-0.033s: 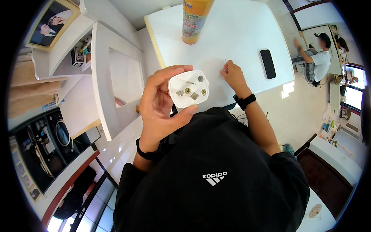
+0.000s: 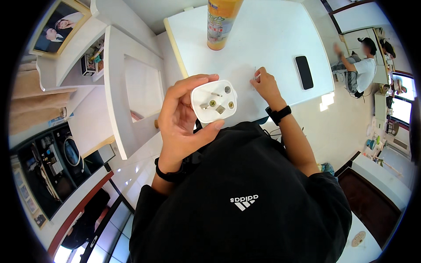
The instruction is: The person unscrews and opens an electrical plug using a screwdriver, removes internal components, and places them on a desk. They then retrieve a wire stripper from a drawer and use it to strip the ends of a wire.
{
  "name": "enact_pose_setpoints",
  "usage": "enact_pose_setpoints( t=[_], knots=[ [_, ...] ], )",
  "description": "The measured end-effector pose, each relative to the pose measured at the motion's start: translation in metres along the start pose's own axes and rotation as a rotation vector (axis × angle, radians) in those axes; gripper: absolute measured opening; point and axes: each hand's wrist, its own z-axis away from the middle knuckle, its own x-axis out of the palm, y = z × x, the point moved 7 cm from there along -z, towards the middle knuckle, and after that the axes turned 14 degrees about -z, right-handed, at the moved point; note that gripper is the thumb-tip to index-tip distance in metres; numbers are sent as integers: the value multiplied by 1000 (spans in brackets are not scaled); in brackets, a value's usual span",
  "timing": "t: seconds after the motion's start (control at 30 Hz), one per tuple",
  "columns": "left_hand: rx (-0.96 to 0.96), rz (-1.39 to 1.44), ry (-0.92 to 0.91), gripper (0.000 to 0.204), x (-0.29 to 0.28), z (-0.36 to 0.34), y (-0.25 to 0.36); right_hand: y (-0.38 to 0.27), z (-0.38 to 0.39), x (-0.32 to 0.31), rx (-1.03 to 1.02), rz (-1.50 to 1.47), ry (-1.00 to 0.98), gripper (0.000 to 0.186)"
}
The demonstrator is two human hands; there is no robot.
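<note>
My left hand point(image 2: 179, 117) holds a white plug point(image 2: 205, 93) by its edges, fingers on top and thumb below. Its face is turned up, with flat metal prongs, brass-coloured cross-head screws and a round recess at one corner. To the right, over the white table point(image 2: 272, 37), my right hand point(image 2: 268, 89) is closed with the fingertips pinching a thin rod with a pale handle point(image 2: 257, 76). The rod's slim end points away from me; its exact kind is too small to make out. It is apart from the plug.
A yellow-orange can point(image 2: 218, 30) stands at the table's far side. A black phone point(image 2: 304, 72) lies near the right edge. A white cabinet point(image 2: 115, 87) with an opening borders the table on the left. Farther right, another person point(image 2: 363, 68) sits.
My right fingers have shifted slightly on the thin rod, and its pale part shows more now. My left hand and the plug stay in place.
</note>
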Motion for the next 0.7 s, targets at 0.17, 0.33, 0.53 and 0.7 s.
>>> enact_pose_setpoints(
  t=[0.17, 0.33, 0.53, 0.7],
  knots=[
    [-50, 43, -22, 65, 0, 3, -2, -41, 9, -17, -88, -280, -74, 11],
    [-186, 143, 75, 73, 1, 9, -7, -205, 80, -87, -453, -357, -182, 12],
    [-245, 153, 22, 85, 6, 8, 1, -265, 132, -108, -796, -133, -163, 11],
    [-204, 63, 63, 95, 5, 10, 6, -273, 139, -106, -871, -46, -123, 22]
  ],
)
